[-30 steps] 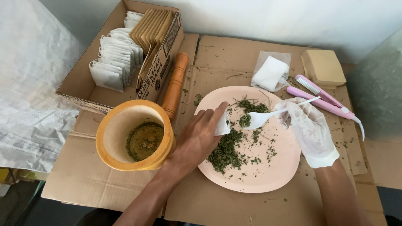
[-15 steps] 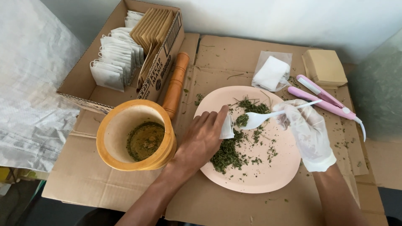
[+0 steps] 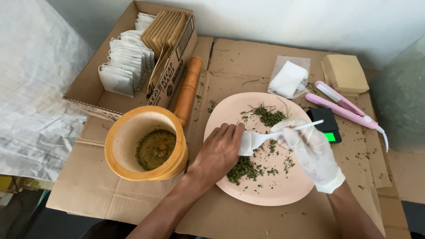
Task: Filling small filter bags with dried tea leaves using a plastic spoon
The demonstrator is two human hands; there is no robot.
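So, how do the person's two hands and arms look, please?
The left hand is bare, and its forearm shows no sleeve. The right hand wears a thin, whitish, see-through disposable glove, ending at the wrist; the forearm beyond is also unsleeved. No watch or rings are visible.

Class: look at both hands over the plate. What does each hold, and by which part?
The right hand holds a white plastic spoon by its handle. The left hand pinches a small white sachet by its edge.

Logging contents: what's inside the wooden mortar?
The mortar holds a layer of greenish-brown ground herb at the bottom. Its depth cannot be seen.
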